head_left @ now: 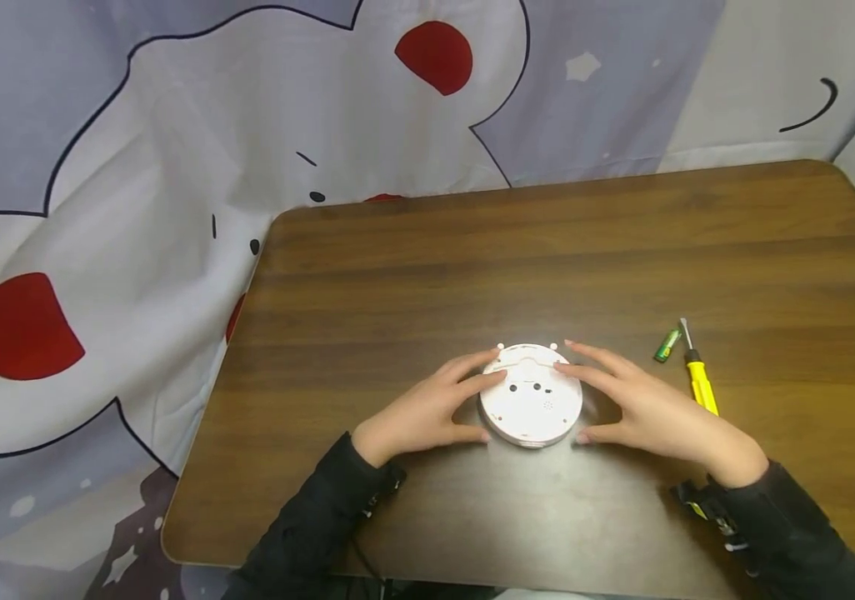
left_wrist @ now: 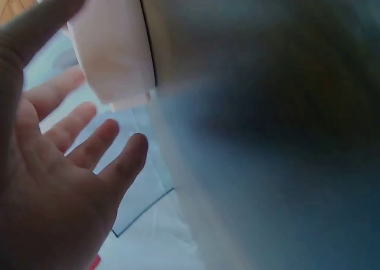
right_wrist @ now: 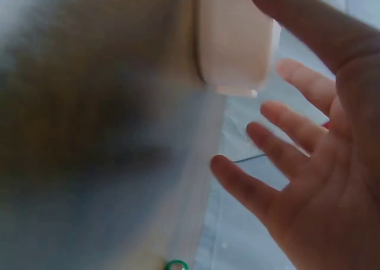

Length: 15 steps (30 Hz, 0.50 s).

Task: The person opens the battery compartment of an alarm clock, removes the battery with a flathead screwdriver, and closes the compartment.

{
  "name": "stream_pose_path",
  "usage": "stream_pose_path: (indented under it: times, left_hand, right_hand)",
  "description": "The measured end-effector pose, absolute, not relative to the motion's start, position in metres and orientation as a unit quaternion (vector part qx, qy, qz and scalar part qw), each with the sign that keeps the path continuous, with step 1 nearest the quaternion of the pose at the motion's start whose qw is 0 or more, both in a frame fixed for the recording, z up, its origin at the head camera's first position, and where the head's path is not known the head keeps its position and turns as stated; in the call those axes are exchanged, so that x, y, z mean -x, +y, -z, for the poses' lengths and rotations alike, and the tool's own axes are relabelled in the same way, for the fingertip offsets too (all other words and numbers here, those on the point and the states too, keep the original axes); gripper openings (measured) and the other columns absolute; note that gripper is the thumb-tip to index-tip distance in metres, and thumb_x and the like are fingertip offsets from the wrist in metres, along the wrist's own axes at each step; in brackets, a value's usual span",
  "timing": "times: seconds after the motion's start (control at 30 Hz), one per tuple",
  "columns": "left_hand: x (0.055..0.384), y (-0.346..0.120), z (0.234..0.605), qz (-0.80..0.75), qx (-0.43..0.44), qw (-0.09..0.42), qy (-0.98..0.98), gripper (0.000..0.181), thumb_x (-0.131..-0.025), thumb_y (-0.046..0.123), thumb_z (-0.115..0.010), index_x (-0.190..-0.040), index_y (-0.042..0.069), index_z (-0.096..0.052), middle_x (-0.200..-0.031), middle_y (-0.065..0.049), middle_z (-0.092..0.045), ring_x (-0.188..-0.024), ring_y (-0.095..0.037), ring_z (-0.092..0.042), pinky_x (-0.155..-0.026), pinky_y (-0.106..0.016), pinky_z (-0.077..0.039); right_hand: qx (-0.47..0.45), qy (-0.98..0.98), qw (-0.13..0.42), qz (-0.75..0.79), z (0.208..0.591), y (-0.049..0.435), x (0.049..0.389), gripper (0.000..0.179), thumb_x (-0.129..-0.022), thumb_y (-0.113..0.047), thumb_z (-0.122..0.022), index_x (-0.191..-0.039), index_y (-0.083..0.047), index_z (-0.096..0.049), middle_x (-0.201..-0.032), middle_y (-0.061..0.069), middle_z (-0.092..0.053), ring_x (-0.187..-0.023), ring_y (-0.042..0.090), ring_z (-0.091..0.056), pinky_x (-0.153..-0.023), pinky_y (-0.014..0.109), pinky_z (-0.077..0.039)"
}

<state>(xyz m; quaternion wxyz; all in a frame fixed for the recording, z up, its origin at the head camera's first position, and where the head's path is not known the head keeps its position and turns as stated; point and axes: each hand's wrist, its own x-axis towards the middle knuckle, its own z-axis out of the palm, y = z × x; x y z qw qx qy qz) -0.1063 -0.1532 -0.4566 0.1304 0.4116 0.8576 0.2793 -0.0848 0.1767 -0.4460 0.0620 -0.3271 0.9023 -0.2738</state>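
Note:
A round white device (head_left: 528,412) lies flat on the table in the head view, two small knobs on its far edge and dark holes in its upper face. On its left side my left hand (head_left: 435,408) is spread, index fingertip over the rim and thumb near the front edge. My right hand (head_left: 637,408) mirrors it on the other side, fingers extended and one fingertip over the rim. Both wrist views show the device's pale side wall (left_wrist: 113,44) beside loosely spread fingers, none curled round it.
Right of the right hand lie a small green battery (head_left: 667,345) and a screwdriver (head_left: 700,383) with a yellow handle. The brown wooden table (head_left: 427,283) has a patterned cloth (head_left: 172,167) hanging behind it and along its left side.

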Motion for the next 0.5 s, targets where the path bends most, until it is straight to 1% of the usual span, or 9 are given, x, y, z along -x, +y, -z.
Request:
stream_pose_path:
  times: [0.1,0.2,0.33,0.5]
  left_hand:
    - [0.1067,-0.1507,0.4574,-0.254,-0.411,0.114,0.868,0.079,-0.091,0.036,-0.076,-0.156,0.013,-0.038,-0.165,-0.002,-0.025,-0.147,-0.019,-0.031,-0.112,-0.035,-0.036]
    - [0.1069,-0.1496,0.4576,-0.243,-0.403,0.108,0.876,0.076,-0.092,0.037,-0.074,-0.155,0.01,-0.04,-0.163,-0.003,-0.03,-0.144,-0.018,-0.037,-0.111,-0.033,-0.037]
    - [0.1076,-0.1513,0.4591,-0.241,-0.403,0.103,0.877,0.076,-0.092,0.039,-0.073,-0.154,0.01,-0.041,-0.162,-0.002,-0.031,-0.142,-0.018,-0.041,-0.108,-0.032,-0.04]
    - [0.1086,-0.1554,0.4611,-0.266,-0.405,0.108,0.868,0.076,-0.091,0.041,-0.072,-0.154,0.011,-0.042,-0.161,0.0,-0.033,-0.142,-0.015,-0.04,-0.109,-0.03,-0.039]
  right_hand:
    - [0.333,0.908,0.048,0.249,0.4524,0.1734,0.0855,0.081,-0.078,-0.037,-0.088,-0.147,-0.012,-0.052,-0.156,0.013,-0.04,-0.131,0.038,-0.051,-0.097,0.054,-0.048]
    - [0.333,0.912,0.033,0.235,0.4564,0.1709,0.0859,0.08,-0.078,-0.039,-0.087,-0.145,-0.01,-0.055,-0.154,0.013,-0.043,-0.125,0.036,-0.058,-0.091,0.051,-0.052]
    - [0.34,0.91,0.025,0.235,0.4581,0.1709,0.086,0.079,-0.078,-0.04,-0.086,-0.145,-0.01,-0.056,-0.154,0.014,-0.045,-0.123,0.034,-0.06,-0.089,0.048,-0.053]
    - [0.355,0.895,0.032,0.269,0.4559,0.1743,0.0867,0.075,-0.079,-0.034,-0.086,-0.145,-0.012,-0.056,-0.154,0.014,-0.045,-0.127,0.033,-0.057,-0.094,0.047,-0.051]
